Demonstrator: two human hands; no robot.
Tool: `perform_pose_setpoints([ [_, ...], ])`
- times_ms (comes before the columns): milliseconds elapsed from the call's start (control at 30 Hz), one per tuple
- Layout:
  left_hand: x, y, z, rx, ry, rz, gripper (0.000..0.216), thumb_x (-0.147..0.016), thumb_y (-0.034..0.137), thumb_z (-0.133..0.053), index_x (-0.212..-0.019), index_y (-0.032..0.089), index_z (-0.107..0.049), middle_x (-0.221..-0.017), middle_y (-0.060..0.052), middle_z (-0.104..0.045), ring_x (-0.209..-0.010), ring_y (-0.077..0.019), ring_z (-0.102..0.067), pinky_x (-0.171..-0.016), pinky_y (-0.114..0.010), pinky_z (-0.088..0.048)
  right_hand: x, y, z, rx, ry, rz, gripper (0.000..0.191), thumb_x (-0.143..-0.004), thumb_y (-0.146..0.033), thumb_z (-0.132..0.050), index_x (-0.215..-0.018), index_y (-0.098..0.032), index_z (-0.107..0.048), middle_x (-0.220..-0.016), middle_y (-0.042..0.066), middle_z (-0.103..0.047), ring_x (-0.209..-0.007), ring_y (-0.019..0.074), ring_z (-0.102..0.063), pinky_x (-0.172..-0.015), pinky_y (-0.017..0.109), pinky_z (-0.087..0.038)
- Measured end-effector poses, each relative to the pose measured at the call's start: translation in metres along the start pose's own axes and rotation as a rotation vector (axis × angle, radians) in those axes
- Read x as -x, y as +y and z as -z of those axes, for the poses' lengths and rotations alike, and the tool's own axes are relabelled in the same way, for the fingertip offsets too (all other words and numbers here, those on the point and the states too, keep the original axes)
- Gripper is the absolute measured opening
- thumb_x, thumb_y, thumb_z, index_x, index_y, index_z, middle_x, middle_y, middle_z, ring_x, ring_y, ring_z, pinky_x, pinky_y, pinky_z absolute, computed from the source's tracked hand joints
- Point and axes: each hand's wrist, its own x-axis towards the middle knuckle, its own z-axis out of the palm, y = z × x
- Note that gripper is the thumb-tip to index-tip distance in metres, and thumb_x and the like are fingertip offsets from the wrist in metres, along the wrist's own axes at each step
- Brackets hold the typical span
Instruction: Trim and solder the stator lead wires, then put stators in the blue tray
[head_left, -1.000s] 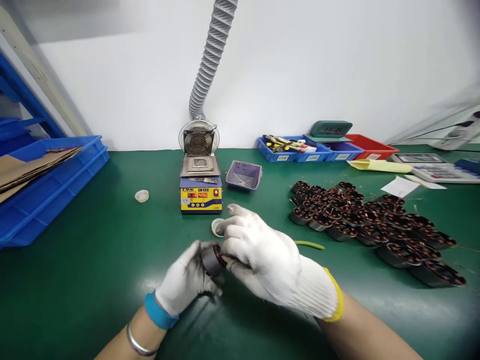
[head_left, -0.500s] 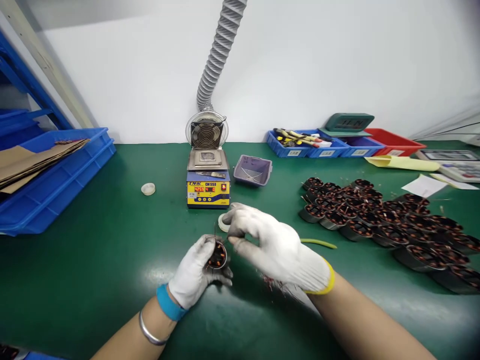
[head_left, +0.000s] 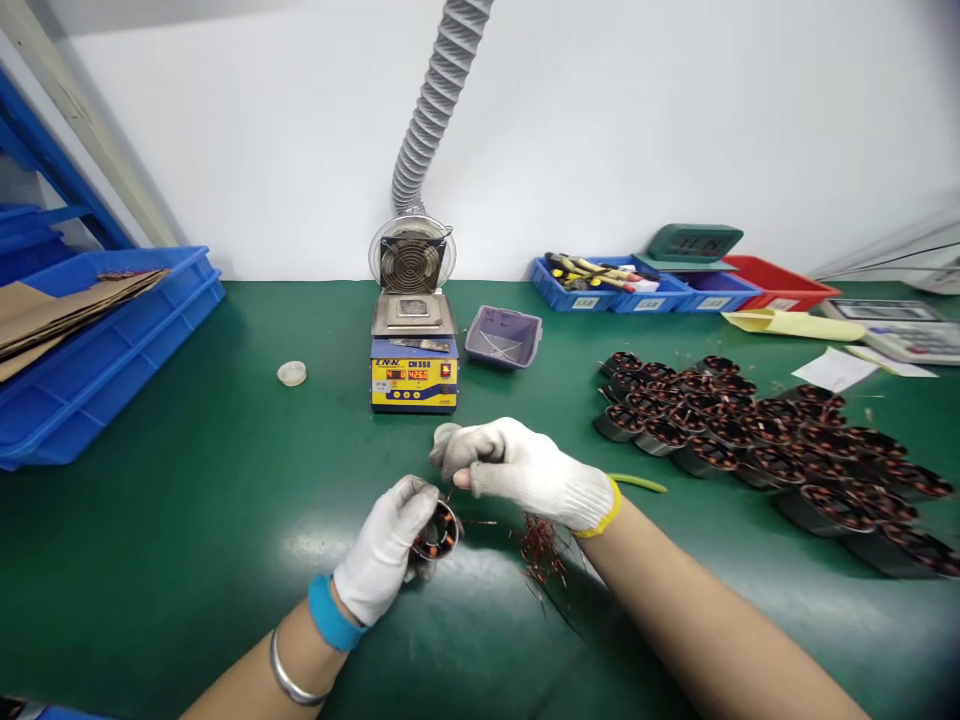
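Note:
My left hand (head_left: pixel 386 548), in a white glove with a blue cuff, is closed round a small motor stator (head_left: pixel 437 531) with copper windings, its open face turned up towards me. Just above it my right hand (head_left: pixel 525 470), white glove with a yellow cuff, pinches its fingertips together at the stator's rim, apparently on a thin copper lead. A heap of cut copper wire bits (head_left: pixel 541 552) lies on the green mat under my right wrist. A small white tape roll (head_left: pixel 445 434) peeks out behind my right fingers.
A yellow and blue solder pot (head_left: pixel 413 352) with a fan and grey exhaust hose stands behind my hands, a purple tray (head_left: pixel 502 338) beside it. Several stators (head_left: pixel 757 440) lie in rows at the right. Blue crate (head_left: pixel 90 370) with cardboard at left; blue and red bins (head_left: pixel 675 285) at the back.
The left hand has turned the stator from its side to face up. The right hand has drawn back from covering it to a pinch at its rim, uncovering the wire bits.

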Motion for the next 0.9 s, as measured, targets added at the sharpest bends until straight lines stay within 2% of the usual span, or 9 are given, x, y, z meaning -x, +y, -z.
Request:
perform_pose_setpoints([
  [133, -0.002, -0.007, 0.001, 0.116, -0.154, 0.204, 0.057, -0.073, 0.073, -0.045, -0.074, 0.017, -0.055, -0.044, 0.001, -0.051, -0.026, -0.0043, -0.028, -0.030, -0.019, -0.013, 0.009, -0.012, -0.004, 0.408, 0.067, 0.101, 0.011, -0.079, -0.022, -0.057, -0.071, -0.017, -0.061, -0.096, 0.006, -0.064, -0.095, 0.0206, -0.058, -0.082, 0.034, -0.046],
  [233, -0.005, -0.007, -0.001, 0.208, -0.179, 0.344, 0.056, -0.079, 0.067, -0.043, -0.075, 0.014, -0.061, -0.048, -0.003, -0.056, -0.029, -0.0095, -0.040, -0.030, -0.021, -0.022, 0.017, -0.020, -0.011, 0.747, 0.170, 0.276, 0.008, -0.081, -0.019, -0.053, -0.075, -0.018, -0.059, -0.098, 0.007, -0.062, -0.097, 0.0229, -0.055, -0.085, 0.040, -0.046],
  [333, -0.010, -0.001, 0.000, 0.528, 0.082, 0.138, 0.037, -0.080, 0.049, -0.054, -0.062, 0.016, -0.056, -0.057, -0.002, -0.059, -0.048, -0.0134, -0.056, -0.045, -0.024, -0.042, 0.022, -0.032, -0.018, 0.913, 0.235, 0.472, 0.010, -0.082, -0.017, -0.050, -0.074, -0.018, -0.054, -0.090, 0.008, -0.062, -0.094, 0.0220, -0.056, -0.098, 0.047, -0.039],
  [467, -0.018, 0.002, 0.007, 0.714, 0.351, -0.023, 0.051, -0.082, 0.040, -0.054, -0.044, 0.019, -0.028, -0.045, 0.003, -0.043, -0.038, -0.0069, -0.041, -0.042, -0.021, -0.036, 0.025, -0.048, -0.024, 0.940, 0.215, 0.617, 0.009, -0.078, -0.012, -0.050, -0.077, -0.020, -0.052, -0.083, 0.006, -0.061, -0.092, 0.0198, -0.057, -0.107, 0.049, -0.031],
  [533, -0.021, -0.003, 0.006, 0.627, 0.204, 0.130, 0.047, -0.083, 0.048, -0.050, -0.048, 0.019, -0.037, -0.046, 0.003, -0.046, -0.034, -0.0071, -0.040, -0.036, -0.021, -0.030, 0.025, -0.051, -0.024, 0.938, 0.205, 0.614, 0.010, -0.078, -0.011, -0.049, -0.077, -0.020, -0.053, -0.082, 0.006, -0.061, -0.092, 0.0197, -0.057, -0.107, 0.048, -0.032],
  [600, -0.021, -0.009, 0.003, 0.519, -0.088, 0.288, 0.046, -0.085, 0.056, -0.042, -0.063, 0.017, -0.053, -0.047, 0.001, -0.051, -0.031, -0.0097, -0.043, -0.031, -0.022, -0.025, 0.026, -0.049, -0.022, 0.952, 0.216, 0.595, 0.009, -0.080, -0.012, -0.050, -0.077, -0.020, -0.053, -0.084, 0.006, -0.061, -0.092, 0.0200, -0.057, -0.106, 0.049, -0.033],
  [700, -0.016, -0.010, 0.003, 0.438, -0.376, 0.330, 0.044, -0.087, 0.053, -0.040, -0.087, 0.014, -0.060, -0.053, -0.001, -0.057, -0.031, -0.0127, -0.047, -0.029, -0.022, -0.028, 0.027, -0.043, -0.016, 0.989, 0.233, 0.567, 0.008, -0.081, -0.013, -0.050, -0.078, -0.019, -0.054, -0.089, 0.007, -0.062, -0.091, 0.0197, -0.057, -0.106, 0.050, -0.033],
  [800, -0.014, -0.005, 0.009, 0.614, -0.277, 0.165, 0.032, -0.089, 0.043, -0.043, -0.091, 0.016, -0.060, -0.078, -0.006, -0.066, -0.062, -0.0195, -0.065, -0.055, -0.032, -0.052, 0.028, -0.042, -0.013, 1.001, 0.268, 0.548, 0.009, -0.081, -0.011, -0.049, -0.080, -0.018, -0.054, -0.090, 0.007, -0.061, -0.090, 0.0195, -0.056, -0.105, 0.051, -0.033],
  [900, -0.019, -0.004, 0.015, 0.783, -0.075, 0.004, 0.033, -0.089, 0.035, -0.046, -0.062, 0.017, -0.053, -0.079, -0.004, -0.064, -0.083, -0.0179, -0.064, -0.085, -0.035, -0.049, 0.027, -0.044, -0.016, 0.976, 0.258, 0.581, 0.007, -0.080, -0.011, -0.050, -0.078, -0.017, -0.053, -0.090, 0.008, -0.060, -0.090, 0.0201, -0.056, -0.104, 0.051, -0.033],
])
